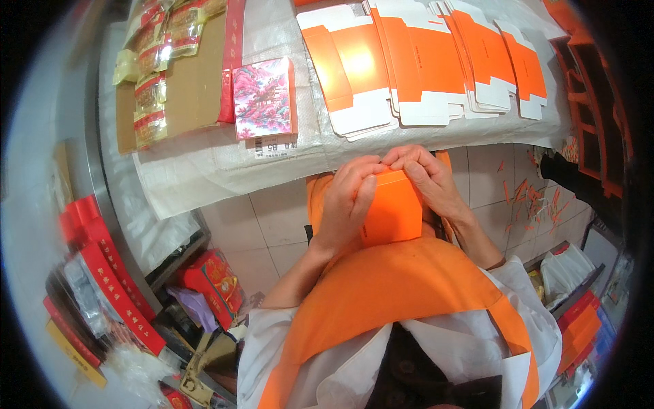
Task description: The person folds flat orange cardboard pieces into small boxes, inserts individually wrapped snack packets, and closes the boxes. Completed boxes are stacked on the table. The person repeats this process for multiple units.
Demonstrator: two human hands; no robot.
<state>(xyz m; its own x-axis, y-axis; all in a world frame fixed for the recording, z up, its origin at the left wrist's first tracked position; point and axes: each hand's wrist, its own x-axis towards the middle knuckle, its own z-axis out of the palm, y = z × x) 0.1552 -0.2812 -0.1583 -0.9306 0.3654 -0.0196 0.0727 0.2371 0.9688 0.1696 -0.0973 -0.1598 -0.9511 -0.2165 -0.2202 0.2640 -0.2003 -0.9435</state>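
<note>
Between my hands, close to my body, is a small orange carton (391,210). My left hand (347,199) grips its left side, fingers bent over the far top edge. On the other side, my right hand (429,178) is closed on the upper right corner, thumb and fingertips pressed along the same edge. The fingertips of both hands nearly meet there. Beyond them, flat orange-and-white carton blanks (428,65) lie in overlapping stacks on the covered table. A box with a pink landscape print (262,99) stands to their left.
A shallow cardboard box (194,92) holds gold-and-red packets (151,88) at the far left. A pale woven sheet (204,170) covers the table and hangs over its front edge. Orange scraps (528,198) litter the tiled floor at right. Red bags and boxes (212,286) crowd the lower left.
</note>
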